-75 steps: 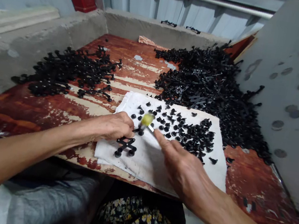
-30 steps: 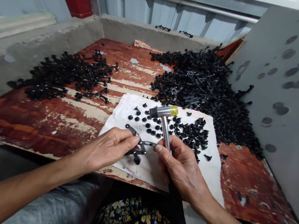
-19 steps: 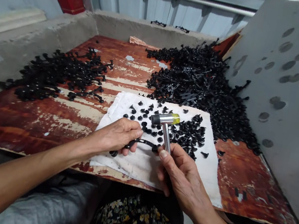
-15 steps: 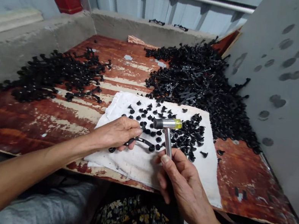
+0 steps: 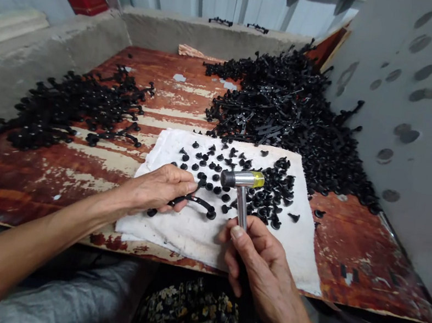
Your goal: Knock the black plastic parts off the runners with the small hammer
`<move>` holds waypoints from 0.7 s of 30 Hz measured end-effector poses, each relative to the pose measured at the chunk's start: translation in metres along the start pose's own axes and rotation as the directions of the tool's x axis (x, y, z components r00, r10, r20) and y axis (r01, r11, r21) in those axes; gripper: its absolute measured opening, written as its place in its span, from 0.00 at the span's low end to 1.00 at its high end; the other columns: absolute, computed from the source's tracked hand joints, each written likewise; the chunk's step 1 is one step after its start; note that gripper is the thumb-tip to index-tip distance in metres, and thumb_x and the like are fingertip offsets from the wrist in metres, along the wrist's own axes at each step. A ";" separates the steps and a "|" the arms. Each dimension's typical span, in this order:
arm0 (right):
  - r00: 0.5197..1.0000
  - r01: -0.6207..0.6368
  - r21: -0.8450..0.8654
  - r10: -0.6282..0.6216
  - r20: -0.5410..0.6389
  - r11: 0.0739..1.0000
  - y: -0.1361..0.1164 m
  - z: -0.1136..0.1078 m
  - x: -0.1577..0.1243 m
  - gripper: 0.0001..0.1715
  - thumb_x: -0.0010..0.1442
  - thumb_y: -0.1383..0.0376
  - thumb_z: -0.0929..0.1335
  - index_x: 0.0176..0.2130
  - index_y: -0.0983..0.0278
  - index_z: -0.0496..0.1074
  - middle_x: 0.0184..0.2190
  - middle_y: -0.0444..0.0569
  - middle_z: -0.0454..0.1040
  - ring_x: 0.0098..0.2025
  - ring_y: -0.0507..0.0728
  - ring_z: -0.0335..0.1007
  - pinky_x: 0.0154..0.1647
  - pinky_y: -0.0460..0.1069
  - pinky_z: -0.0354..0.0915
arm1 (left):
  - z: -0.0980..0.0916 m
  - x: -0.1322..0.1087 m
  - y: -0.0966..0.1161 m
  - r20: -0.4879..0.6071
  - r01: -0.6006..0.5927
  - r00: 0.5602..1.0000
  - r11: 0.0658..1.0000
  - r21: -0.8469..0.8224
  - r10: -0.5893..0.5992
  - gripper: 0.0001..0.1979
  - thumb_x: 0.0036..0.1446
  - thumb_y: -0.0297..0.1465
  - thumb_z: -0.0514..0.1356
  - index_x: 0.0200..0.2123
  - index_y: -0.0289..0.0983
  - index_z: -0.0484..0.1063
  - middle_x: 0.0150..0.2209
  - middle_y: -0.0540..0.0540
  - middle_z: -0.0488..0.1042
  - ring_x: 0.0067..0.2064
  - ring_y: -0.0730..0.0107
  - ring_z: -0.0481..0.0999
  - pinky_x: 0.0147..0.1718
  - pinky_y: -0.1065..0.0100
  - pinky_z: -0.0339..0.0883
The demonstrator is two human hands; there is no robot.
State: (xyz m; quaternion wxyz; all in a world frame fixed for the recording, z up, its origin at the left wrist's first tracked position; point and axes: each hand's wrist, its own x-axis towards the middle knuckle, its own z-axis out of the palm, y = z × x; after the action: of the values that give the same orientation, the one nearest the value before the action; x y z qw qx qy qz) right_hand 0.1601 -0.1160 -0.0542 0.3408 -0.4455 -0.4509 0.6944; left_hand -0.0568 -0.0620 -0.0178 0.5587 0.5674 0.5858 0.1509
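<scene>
My left hand (image 5: 156,190) is closed on a black plastic frame piece (image 5: 197,203) and presses it down on a white cloth (image 5: 195,230). My right hand (image 5: 256,263) grips the shaft of a small hammer (image 5: 243,179) with a metal head and a yellow tip. The hammer head hovers just above and right of the frame piece. Several small black round caps (image 5: 264,192) lie scattered on the cloth beyond the hammer.
A worn red wooden board (image 5: 30,173) carries the cloth. One heap of black frame pieces (image 5: 71,105) lies at the left, a bigger heap (image 5: 291,113) at the back right. A grey panel (image 5: 413,135) leans on the right. Concrete ledges run along the left and back.
My right hand has lifted the hammer from striking to upright and drawn it back toward me. My left hand has shifted the frame piece on the cloth. The camera has tilted slightly.
</scene>
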 end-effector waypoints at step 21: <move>1.000 0.009 -0.013 -0.009 0.007 1.000 0.001 0.000 0.002 0.19 0.62 0.49 0.66 0.37 0.62 0.66 0.23 0.39 0.66 0.15 0.44 0.51 0.12 0.40 0.52 | 0.001 0.002 0.000 -0.011 0.014 1.000 0.998 0.068 -0.013 0.17 0.60 0.38 0.51 0.22 0.36 0.62 0.16 0.54 0.61 0.14 0.83 0.52 0.13 0.77 0.43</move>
State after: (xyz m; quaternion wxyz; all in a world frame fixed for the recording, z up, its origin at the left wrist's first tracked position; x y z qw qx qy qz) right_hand 0.1595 -0.1149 -0.0559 0.3392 -0.4431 -0.4586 0.6916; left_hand -0.0559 -0.0608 -0.0192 0.5371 0.5812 0.5973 0.1301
